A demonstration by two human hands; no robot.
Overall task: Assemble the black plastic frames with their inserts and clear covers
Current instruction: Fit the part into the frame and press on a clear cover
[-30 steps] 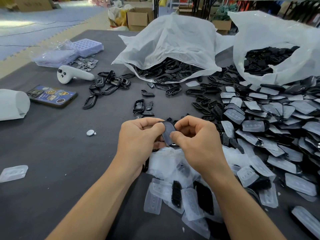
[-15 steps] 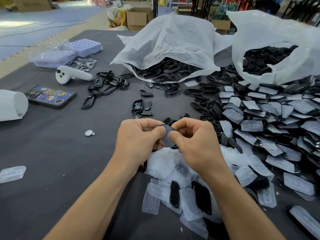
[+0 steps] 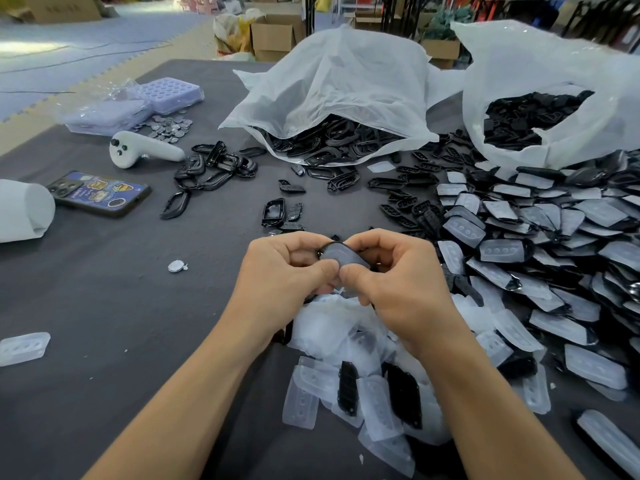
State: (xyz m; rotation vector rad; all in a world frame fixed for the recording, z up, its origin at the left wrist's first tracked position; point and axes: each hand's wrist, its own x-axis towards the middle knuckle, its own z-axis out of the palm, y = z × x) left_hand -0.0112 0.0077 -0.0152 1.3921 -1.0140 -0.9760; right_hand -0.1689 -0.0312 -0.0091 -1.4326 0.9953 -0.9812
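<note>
Head view: left hand (image 3: 287, 271) and right hand (image 3: 398, 275) pinch a frame (image 3: 341, 254) above grey table (image 3: 121, 306), boxes (image 3: 273, 36) beyond.

A: Where does the view look from?
B: A wide-angle camera on my head, facing forward and down along my forearms.
A: What sits nearest?
B: My left hand (image 3: 284, 271) and right hand (image 3: 403, 277), close at the centre, pinching a black part (image 3: 341, 255).
A: And farthest?
B: Across the dark table (image 3: 104, 303) to two white bags (image 3: 332, 81), then floor (image 3: 86, 39) beyond.
</note>
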